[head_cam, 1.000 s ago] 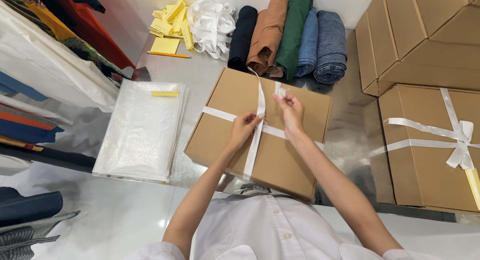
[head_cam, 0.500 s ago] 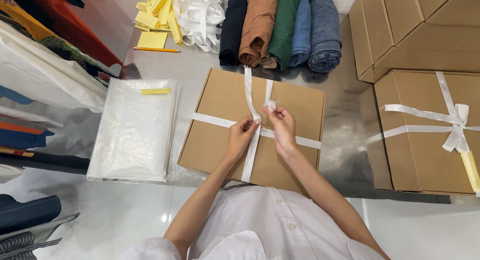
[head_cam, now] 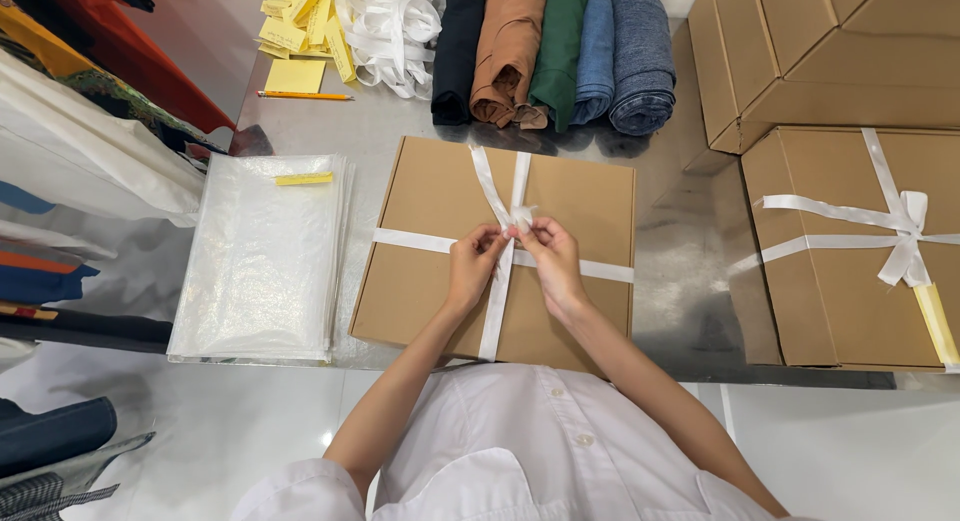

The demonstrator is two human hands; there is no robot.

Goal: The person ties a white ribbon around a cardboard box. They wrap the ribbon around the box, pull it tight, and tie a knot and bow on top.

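Both hands closed in since a second ago: left hand (head_cam: 475, 266) and right hand (head_cam: 548, 256) pinched the white ribbon (head_cam: 515, 219) at its crossing, mid-top of the cardboard box (head_cam: 430, 196), table centre. Knot was forming.

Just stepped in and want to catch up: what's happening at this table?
A person in a white shirt is tying white ribbon around a flat brown cardboard box. The left hand and the right hand meet over the middle of the lid, fingers pinching the ribbon where the bands cross; a small knot or loop sits there, with no finished bow. To the right stands another box already tied with a bow. A stack of clear plastic bags lies to the left, rolled fabrics behind.
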